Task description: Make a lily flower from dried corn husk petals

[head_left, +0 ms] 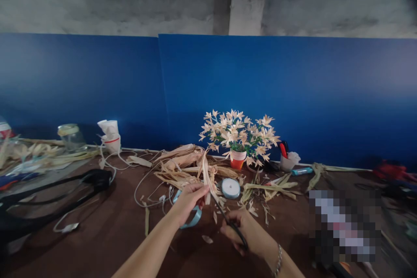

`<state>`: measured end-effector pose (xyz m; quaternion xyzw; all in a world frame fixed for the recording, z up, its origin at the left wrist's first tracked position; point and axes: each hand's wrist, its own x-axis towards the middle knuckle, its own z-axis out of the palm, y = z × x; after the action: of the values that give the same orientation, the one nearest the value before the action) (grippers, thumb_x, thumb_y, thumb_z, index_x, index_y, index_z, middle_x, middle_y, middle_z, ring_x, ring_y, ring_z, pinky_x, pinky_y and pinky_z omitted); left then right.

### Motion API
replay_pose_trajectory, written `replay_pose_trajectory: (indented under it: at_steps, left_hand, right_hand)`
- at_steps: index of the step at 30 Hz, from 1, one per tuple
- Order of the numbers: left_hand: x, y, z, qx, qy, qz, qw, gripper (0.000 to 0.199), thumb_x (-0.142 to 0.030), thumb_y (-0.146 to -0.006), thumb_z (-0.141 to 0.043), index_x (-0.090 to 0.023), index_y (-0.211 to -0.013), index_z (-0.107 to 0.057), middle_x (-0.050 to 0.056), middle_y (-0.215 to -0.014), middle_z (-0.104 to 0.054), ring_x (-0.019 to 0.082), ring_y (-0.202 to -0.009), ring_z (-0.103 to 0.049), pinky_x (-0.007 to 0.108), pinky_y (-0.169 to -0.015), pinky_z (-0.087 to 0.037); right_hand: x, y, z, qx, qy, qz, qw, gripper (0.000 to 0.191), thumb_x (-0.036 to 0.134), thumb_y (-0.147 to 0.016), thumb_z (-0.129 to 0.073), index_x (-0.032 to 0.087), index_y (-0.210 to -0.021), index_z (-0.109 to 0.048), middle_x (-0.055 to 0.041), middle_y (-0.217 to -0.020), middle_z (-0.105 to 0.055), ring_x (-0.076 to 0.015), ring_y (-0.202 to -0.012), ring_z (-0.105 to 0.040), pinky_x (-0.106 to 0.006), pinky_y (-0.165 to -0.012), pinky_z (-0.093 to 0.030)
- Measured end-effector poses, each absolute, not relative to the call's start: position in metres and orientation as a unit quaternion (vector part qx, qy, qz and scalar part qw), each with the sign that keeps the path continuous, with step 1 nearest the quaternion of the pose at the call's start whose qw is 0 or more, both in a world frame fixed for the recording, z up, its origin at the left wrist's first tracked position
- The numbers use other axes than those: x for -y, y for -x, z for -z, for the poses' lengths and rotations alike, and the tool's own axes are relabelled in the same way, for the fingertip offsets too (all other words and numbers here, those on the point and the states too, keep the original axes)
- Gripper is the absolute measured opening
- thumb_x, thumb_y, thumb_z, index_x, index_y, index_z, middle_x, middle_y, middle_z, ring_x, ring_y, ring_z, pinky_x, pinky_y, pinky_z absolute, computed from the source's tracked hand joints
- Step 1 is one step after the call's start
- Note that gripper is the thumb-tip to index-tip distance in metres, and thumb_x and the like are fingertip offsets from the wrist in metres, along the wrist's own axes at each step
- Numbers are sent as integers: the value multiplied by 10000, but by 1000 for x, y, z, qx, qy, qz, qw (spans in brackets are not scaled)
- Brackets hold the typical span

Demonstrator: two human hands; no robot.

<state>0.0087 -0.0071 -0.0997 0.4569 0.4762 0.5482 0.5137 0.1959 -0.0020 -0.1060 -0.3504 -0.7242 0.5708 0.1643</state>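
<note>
Pinched in my left hand (192, 202) is a pale strip of dried corn husk (205, 171), its pointed tip standing upward. My right hand (239, 230) is closed round the handles of black scissors (237, 231); their blades point up and left, near the lower end of the husk. Whether the blades touch it I cannot tell. A loop of light blue ribbon (194, 219) lies by my left hand. Beyond my hands sits a ribbon spool (230, 188). Small cut husk pieces (207, 239) are scattered on the brown table (182, 256).
Behind stands a red-and-white cup (237, 159) with many husk flowers (233, 128). A husk pile (182, 160), white cables (138, 191) and a white holder (111, 139) lie left of it. A cup with red-handled tools (287, 160) is at right. A blue partition (260, 78) closes the back.
</note>
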Motion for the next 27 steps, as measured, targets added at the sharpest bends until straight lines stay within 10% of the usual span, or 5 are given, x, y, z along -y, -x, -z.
replay_pose_trajectory:
  at_steps: [27]
  left_hand:
    - [8, -7, 98, -508, -418, -546, 519, 229, -332, -587, -649, -105, -561, -634, -11, -394, -507, 49, -354, -377, 181, -374, -221]
  right_hand:
    - [-2, -202, 110, 726, 358, -569, 143, 180, 332, -676, -516, 152, -683, -511, 78, -400, -415, -39, -306, -374, -128, -285, -311]
